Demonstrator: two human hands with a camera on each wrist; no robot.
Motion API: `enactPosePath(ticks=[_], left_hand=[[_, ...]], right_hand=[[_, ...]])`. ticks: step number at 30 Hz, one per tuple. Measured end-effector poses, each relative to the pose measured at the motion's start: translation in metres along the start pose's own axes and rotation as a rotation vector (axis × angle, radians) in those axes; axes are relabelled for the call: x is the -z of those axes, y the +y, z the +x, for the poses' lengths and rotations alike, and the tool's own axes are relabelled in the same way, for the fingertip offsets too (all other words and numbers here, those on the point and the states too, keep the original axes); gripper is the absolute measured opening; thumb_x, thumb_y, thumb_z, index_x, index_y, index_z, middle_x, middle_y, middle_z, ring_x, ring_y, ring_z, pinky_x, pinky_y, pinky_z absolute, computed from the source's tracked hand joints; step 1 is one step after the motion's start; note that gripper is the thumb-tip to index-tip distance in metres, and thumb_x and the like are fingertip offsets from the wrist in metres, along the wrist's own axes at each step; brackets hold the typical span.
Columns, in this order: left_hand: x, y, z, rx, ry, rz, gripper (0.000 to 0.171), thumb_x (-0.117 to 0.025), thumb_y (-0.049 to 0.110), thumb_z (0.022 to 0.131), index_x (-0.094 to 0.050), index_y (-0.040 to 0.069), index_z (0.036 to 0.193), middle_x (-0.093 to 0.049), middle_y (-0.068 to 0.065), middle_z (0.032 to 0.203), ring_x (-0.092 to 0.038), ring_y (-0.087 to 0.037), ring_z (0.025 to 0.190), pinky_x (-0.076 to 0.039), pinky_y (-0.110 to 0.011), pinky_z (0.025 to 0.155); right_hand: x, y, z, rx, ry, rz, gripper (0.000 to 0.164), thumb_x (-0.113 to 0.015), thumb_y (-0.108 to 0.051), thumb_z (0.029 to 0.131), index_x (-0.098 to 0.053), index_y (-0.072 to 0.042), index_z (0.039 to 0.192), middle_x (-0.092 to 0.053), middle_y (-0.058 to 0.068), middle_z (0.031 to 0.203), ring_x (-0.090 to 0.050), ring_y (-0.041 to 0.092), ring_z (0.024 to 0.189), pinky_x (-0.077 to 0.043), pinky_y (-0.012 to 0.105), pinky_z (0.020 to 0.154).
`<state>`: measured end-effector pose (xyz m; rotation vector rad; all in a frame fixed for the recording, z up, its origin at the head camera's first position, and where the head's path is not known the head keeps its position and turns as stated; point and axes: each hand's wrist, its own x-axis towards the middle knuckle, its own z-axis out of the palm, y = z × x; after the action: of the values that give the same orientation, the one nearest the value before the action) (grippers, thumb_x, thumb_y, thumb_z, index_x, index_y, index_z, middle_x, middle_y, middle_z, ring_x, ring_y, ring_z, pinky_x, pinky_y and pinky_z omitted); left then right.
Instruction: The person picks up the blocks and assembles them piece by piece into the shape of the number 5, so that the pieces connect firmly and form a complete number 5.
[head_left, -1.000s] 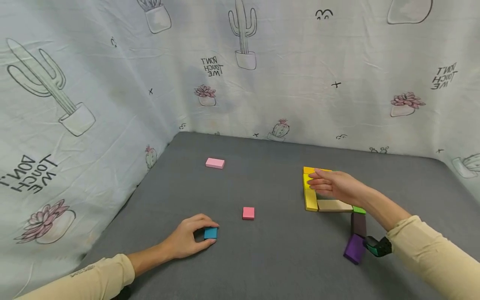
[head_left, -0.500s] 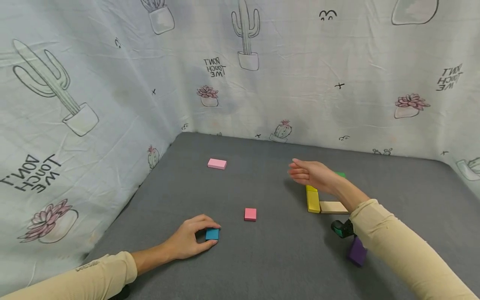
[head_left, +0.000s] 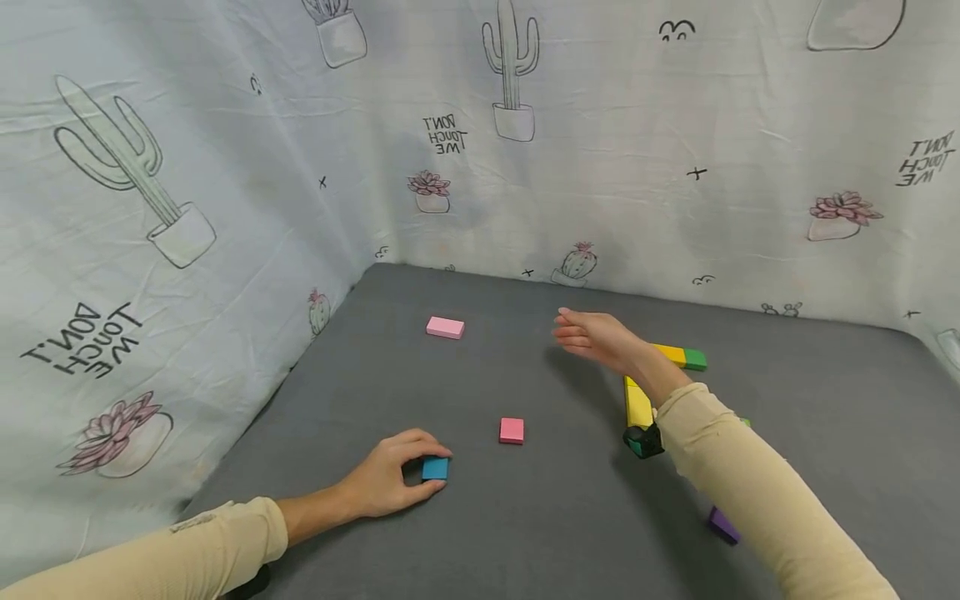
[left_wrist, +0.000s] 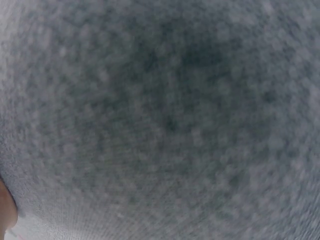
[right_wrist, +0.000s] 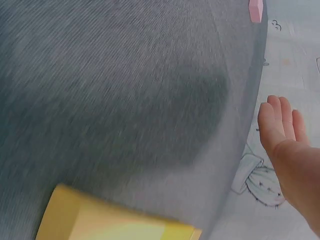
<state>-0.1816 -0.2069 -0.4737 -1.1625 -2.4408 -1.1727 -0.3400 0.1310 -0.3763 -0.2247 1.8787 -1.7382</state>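
On the grey surface at the lower left, my left hand [head_left: 386,477] pinches a small blue block [head_left: 435,468] between thumb and fingers. My right hand [head_left: 603,340] hovers above the surface at right of centre, fingers extended, holding nothing. A light pink block [head_left: 446,327] lies off to its left, farther back. The square coral-pink block [head_left: 512,431] sits between the two hands, apart from both. Yellow blocks [head_left: 638,404] lie under and beside the right forearm, which partly covers them. In the left wrist view only grey cloth and a sliver of skin show.
A row with an orange-yellow and a green block [head_left: 695,359] extends behind the right wrist. One purple block [head_left: 723,525] peeks out below the right sleeve. A white curtain [head_left: 600,167] with cactus prints borders the grey surface [head_left: 360,375] at back and left.
My right hand has moved left, off the yellow blocks, and its forearm now covers more of the block row. The left hand keeps its hold on the blue block. The view has shifted slightly.
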Motion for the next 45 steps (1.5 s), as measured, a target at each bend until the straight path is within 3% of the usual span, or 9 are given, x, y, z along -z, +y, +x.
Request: enactPosePath(ticks=[9,21,29,36,45], left_hand=[[0.002,0.0,0.0,-0.003,-0.002,0.006,0.033,-0.078,0.008,0.079,-0.067,0.012,0.11,-0.06,0.005,0.105,-0.057,-0.011,0.091,-0.05,-0.028,0.076],[-0.004,-0.002,-0.002,0.007,0.01,-0.01,0.035,-0.08,0.005,0.075,-0.067,0.008,0.108,-0.061,0.0,0.102,-0.059,-0.015,0.089,-0.05,-0.026,0.076],[0.0,0.012,0.006,0.012,0.011,-0.014,0.034,-0.08,-0.001,0.073,-0.067,0.003,0.104,-0.062,-0.005,0.099,-0.059,-0.018,0.086,-0.05,-0.027,0.075],[0.0,-0.001,0.002,-0.004,0.011,-0.01,0.034,-0.079,0.01,0.078,-0.067,0.011,0.11,-0.061,0.002,0.104,-0.058,-0.013,0.09,-0.05,-0.028,0.076],[0.001,-0.001,0.0,0.023,-0.014,-0.024,0.031,-0.077,0.012,0.081,-0.067,0.013,0.11,-0.06,0.007,0.105,-0.057,-0.008,0.09,-0.049,-0.026,0.077]], right_hand=[[-0.023,-0.001,0.022,0.027,-0.02,0.051,0.057,-0.04,-0.024,0.105,-0.019,0.008,0.147,-0.025,0.028,0.149,-0.027,0.035,0.137,-0.026,0.038,0.108],[-0.064,0.011,0.055,0.046,0.109,0.044,0.049,-0.052,0.004,0.095,-0.037,0.006,0.141,-0.038,0.022,0.143,-0.039,0.03,0.131,-0.033,0.035,0.104],[-0.077,0.018,0.074,0.155,0.183,-0.096,0.052,-0.062,0.006,0.089,-0.045,0.003,0.137,-0.048,0.021,0.134,-0.047,0.031,0.124,-0.039,0.037,0.1],[-0.094,0.019,0.091,0.241,0.241,-0.251,0.052,-0.067,0.004,0.086,-0.049,0.0,0.135,-0.052,0.017,0.131,-0.049,0.028,0.12,-0.043,0.037,0.095],[-0.108,0.022,0.102,0.288,0.229,-0.38,0.054,-0.069,0.003,0.085,-0.049,0.0,0.136,-0.051,0.015,0.134,-0.046,0.028,0.125,-0.039,0.039,0.099]])
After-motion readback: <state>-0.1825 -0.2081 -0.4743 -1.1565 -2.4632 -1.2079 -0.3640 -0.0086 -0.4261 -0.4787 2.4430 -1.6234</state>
